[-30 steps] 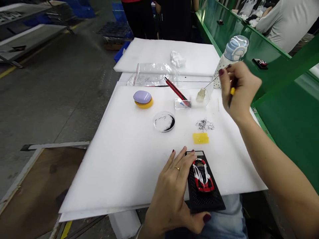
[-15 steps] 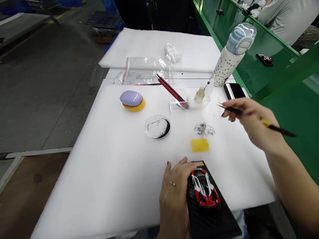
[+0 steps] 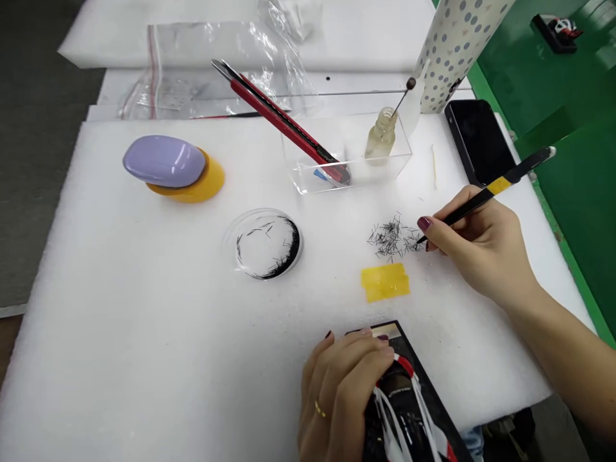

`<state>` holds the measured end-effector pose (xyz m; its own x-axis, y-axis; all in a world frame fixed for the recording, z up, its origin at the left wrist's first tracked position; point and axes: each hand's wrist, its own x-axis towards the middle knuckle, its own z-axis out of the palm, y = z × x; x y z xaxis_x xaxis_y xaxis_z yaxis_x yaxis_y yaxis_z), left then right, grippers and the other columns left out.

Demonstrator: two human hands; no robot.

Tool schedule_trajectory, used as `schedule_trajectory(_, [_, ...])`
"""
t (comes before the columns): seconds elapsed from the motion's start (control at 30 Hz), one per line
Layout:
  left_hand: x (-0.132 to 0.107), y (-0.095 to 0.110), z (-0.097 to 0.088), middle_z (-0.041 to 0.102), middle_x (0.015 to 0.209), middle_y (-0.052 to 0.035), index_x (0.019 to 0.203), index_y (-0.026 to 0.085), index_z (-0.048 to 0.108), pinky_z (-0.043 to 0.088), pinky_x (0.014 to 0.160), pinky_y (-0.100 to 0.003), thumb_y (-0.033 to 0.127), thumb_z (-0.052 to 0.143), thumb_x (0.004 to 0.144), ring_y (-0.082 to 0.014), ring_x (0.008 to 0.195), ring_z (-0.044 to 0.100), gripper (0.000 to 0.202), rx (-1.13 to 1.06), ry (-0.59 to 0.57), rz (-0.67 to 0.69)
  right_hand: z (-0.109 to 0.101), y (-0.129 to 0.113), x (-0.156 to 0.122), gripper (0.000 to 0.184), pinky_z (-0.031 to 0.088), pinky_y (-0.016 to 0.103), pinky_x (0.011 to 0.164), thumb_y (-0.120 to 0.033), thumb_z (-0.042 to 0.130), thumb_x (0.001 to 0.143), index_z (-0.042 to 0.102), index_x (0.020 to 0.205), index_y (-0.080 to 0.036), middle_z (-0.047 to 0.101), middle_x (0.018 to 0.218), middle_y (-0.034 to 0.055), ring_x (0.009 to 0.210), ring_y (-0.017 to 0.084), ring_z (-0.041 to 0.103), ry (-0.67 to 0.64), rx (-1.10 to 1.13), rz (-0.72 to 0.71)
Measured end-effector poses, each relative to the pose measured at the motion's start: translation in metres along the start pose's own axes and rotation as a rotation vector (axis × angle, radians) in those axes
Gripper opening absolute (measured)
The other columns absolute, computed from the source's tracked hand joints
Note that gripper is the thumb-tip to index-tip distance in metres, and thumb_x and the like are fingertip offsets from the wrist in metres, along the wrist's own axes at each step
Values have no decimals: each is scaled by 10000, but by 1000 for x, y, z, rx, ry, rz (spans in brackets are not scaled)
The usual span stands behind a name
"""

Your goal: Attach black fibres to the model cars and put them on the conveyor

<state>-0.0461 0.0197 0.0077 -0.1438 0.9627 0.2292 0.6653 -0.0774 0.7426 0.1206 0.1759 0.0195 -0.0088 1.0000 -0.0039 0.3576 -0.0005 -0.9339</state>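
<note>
Pinched between the fingers of my right hand (image 3: 486,253) is a pair of black tweezers (image 3: 474,204) with a yellow band. Its tip reaches the right edge of a loose pile of fine black slivers (image 3: 389,239). My left hand (image 3: 339,394) curls over the left side of a red, white and black model car (image 3: 407,410) on its black base (image 3: 424,385), fingertips near the car's front end. The car's rear lies outside the view. Just beyond the base is a yellow tape-like piece (image 3: 385,282). A round clear dish (image 3: 260,251) holds more black slivers along its right side.
A clear box (image 3: 301,176) holds a red utility knife (image 3: 283,125) and a small glass bottle (image 3: 380,138) with a knobbed rod. Around it are a purple-and-yellow rounded object (image 3: 163,160), a plastic bag (image 3: 216,70), a phone (image 3: 484,141) and a dotted drinking bottle (image 3: 457,51).
My right hand has come down and left, bringing the tweezers' tip to the sliver pile. My left hand covers more of the model car. The camera view is closer to the table.
</note>
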Motion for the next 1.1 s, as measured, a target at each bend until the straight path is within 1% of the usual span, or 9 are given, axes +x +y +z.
schedule_trajectory(0.27, [2,3,3,718,1001,8,1078,320,576,443,1070,-387,163,409,1013,-200,1017,676,238,-94,42,-61,6,-1,0,246,377,252,398,-220,772,803,545,715,-254,623,526,-37,467,133,579,55,-44,-3])
schedule_trajectory(0.5, [5,9,13,726,1003,11,1019,247,653,459,1034,-320,195,417,1042,-164,1003,697,242,-207,202,-77,8,-9,0,280,368,274,415,-200,783,804,514,766,-264,624,537,-41,461,139,563,61,36,70])
schedule_trajectory(0.67, [6,8,14,710,986,27,997,236,654,451,1055,-297,190,474,1033,-142,1009,680,189,-212,222,-68,12,-1,0,268,364,292,439,-267,775,828,514,768,-263,611,580,-32,502,151,577,51,-12,0])
schedule_trajectory(0.73, [7,0,8,702,1007,19,1025,232,645,445,1077,-290,162,473,1024,-141,1043,668,185,-199,191,-43,13,3,1,270,370,298,446,-265,778,830,515,771,-264,604,594,-28,518,159,585,62,-51,-21])
schedule_trajectory(0.8, [10,-10,-2,701,1066,-1,1099,218,633,439,1103,-272,133,449,1021,-138,1101,657,217,-180,69,66,13,7,1,273,380,305,451,-266,783,835,516,778,-264,596,597,-26,527,167,591,71,-77,-26])
schedule_trajectory(0.87, [11,-16,-7,706,1126,-9,1177,203,627,449,1097,-227,135,472,1013,-125,1137,655,235,-172,-168,285,13,10,2,277,393,310,456,-273,788,838,517,778,-264,587,594,-25,531,170,596,74,-93,-31])
schedule_trajectory(0.9, [10,-16,-8,707,1116,-6,1179,201,629,448,1097,-220,129,482,1008,-121,1138,654,236,-172,-173,303,13,10,2,280,399,311,455,-276,791,837,517,778,-264,586,592,-25,529,169,597,74,-96,-35])
schedule_trajectory(1.0, [7,-7,2,695,1054,7,1059,218,639,453,1082,-281,136,454,1027,-132,1085,656,206,-193,123,15,14,11,2,289,410,309,446,-293,798,836,516,778,-264,599,599,-25,513,160,594,67,-74,-53])
schedule_trajectory(1.1, [4,5,13,704,1011,25,1018,231,654,468,1042,-302,188,449,1053,-132,1033,670,213,-215,193,-49,13,9,2,293,399,304,431,-301,799,836,515,776,-265,598,601,-26,496,152,584,67,-54,-63])
